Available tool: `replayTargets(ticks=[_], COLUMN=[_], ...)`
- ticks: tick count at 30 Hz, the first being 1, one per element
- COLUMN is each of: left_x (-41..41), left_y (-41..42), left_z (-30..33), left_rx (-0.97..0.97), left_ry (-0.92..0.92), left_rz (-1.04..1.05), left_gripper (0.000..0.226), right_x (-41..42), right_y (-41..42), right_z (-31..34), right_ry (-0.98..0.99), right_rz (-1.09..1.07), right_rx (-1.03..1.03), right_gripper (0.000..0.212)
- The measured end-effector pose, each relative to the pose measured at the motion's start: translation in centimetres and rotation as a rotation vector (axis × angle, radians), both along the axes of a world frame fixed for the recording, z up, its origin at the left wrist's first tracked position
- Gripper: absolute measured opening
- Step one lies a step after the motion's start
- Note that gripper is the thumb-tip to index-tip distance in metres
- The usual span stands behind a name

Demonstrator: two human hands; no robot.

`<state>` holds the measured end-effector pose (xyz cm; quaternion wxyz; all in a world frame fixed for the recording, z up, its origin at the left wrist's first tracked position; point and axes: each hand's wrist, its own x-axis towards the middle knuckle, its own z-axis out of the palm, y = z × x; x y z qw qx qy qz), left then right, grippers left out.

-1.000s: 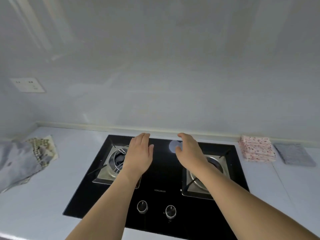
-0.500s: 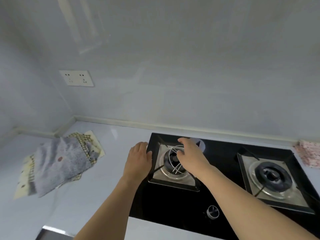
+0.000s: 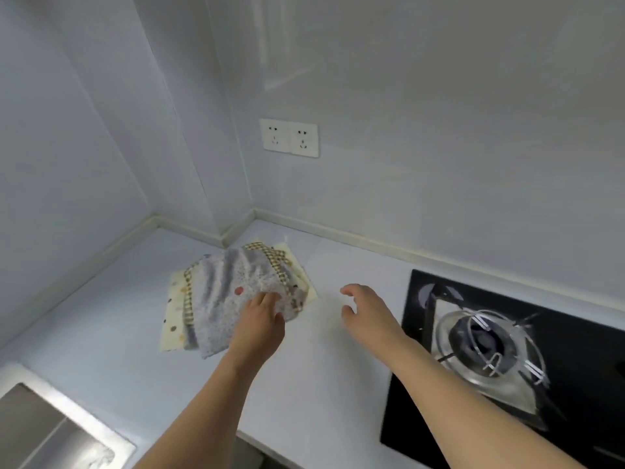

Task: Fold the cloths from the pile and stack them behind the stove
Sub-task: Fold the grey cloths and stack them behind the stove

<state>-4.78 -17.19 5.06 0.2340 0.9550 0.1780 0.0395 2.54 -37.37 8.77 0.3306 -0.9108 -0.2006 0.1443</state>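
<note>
At the far left: I see the corner of a steel sink [image 3: 50, 431] set into the white counter [image 3: 321, 384]; nothing there touches the work.
Pile: the cloths [image 3: 236, 296] lie in the counter's back corner, a grey speckled cloth [image 3: 223, 299] crumpled over a checked one and a cream spotted one.
Left hand: my left hand [image 3: 260, 321] lies on the grey cloth's near edge, fingers curling into the fabric, seemingly gripping it.
Risk there: I judge that fingers dug too deep would drag the lower cloths along and scatter the pile.
Right hand: my right hand [image 3: 367, 309] hovers above bare counter, fingers loosely spread, grasping nothing.
Stove: the stove [image 3: 507, 350] sits just right of that arm.
Risk there: a trailing cloth could snag the burner's pan support.
</note>
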Motion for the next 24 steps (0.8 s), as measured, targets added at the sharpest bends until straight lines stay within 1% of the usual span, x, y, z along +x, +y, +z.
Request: replayTargets(ticks=[4,7,10,12,14,16,18,21,24], left_x=[-0.6,0.3,1.4,1.9,2.1,2.1,2.1,2.1,2.3], left_y=[7.5,11.0,13.5,14.6,14.8,14.6,14.6,14.6,14.5], left_z=[-2.9,-5.9,-9.6,-12.3,-13.7,-14.4,-15.4,-15.8,-16.1], left_rx=[-0.009,0.003,0.133,0.295,0.409,0.433,0.464,0.434,0.414], left_ry=[0.099,0.084,0.052,-0.030,-0.130,-0.213,-0.256,-0.311,-0.368], left_rz=[-0.111,-0.177,-0.296,-0.371,-0.401,-0.407,-0.406,-0.389,-0.392], left_gripper=[0.029,0.028,0.034,0.042,0.046,0.047,0.045,0.035,0.032], right_x=[-0.6,0.4,2.0,2.8,3.1,3.1,3.1,2.7,2.6], right_y=[7.8,11.8,14.2,15.2,15.7,15.9,16.0,15.9,15.6], right_z=[-2.6,-6.1,-11.1,-15.0,-18.1,-20.0,-21.4,-22.2,-22.7], right_ry=[0.040,0.006,-0.089,-0.178,-0.286,-0.404,-0.475,-0.501,-0.548], right_rz=[0.068,0.115,0.137,0.131,0.103,0.049,0.027,0.082,0.097], right_rx=[-0.048,-0.065,-0.089,-0.086,-0.019,0.084,0.147,0.125,0.122], right_gripper=[0.034,0.032,0.032,0.031,0.031,0.033,0.039,0.045,0.043])
